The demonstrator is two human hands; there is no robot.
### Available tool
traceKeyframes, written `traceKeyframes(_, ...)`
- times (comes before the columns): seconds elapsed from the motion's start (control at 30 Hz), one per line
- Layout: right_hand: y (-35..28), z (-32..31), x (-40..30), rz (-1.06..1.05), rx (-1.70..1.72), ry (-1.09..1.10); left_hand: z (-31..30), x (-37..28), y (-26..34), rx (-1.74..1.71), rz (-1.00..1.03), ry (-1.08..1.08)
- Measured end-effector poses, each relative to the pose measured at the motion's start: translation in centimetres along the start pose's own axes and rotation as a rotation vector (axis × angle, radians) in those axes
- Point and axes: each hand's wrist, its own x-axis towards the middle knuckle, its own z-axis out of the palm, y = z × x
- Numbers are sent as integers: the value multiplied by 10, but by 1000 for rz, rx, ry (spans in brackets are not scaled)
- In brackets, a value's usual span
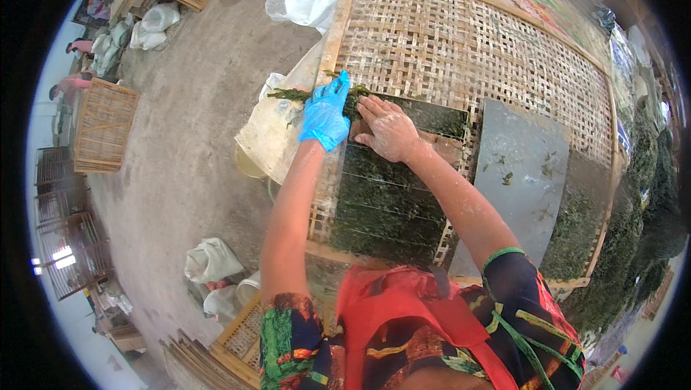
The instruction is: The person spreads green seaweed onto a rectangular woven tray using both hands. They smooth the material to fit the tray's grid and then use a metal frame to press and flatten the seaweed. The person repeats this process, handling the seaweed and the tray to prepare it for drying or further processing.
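Observation:
My left hand (327, 116), in a blue disposable glove, is at the left rim of a bamboo-framed woven tray (410, 34). Dark green seaweed-like strands (291, 95) stick out on its far side; whether its fingers grip them is hidden. Beside it, my bare right hand (390, 130), wet and speckled, rests nearly flat, fingertips on a dark green clump (355, 101). Beneath lies a rectangular layer of the green material (388, 201), crossed by thin pale lines into strips. A reddish-brown bare strip (440, 147) shows beside the right wrist.
A grey flat sheet (518, 163) with green scraps lies on the tray's right. Further right is a large dark green heap (642, 217). A pale cloth or sheet (275, 125) hangs by the tray's left edge. White sacks (213, 260) and bamboo racks (106, 125) stand on the floor.

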Motion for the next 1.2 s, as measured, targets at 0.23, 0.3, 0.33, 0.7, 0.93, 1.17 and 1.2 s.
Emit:
traceKeyframes(0.23,1,8,-2,19,49,52,24,29,-15,23,124,51)
traceKeyframes(0.3,2,10,-2,16,43,64,29,31,-20,-10,178,103)
traceKeyframes(0.33,3,10,-2,14,41,70,31,32,-22,-28,192,128)
traceKeyframes(0.7,1,7,-5,47,82,93,-11,47,6,72,44,-191)
traceKeyframes(0.93,-1,7,-2,100,197,-26,-42,68,97,241,203,-486)
traceKeyframes(1.17,2,26,-6,220,301,-89,-54,25,191,205,601,-343)
traceKeyframes(1.2,13,35,-13,190,238,21,-56,20,195,184,645,-325)
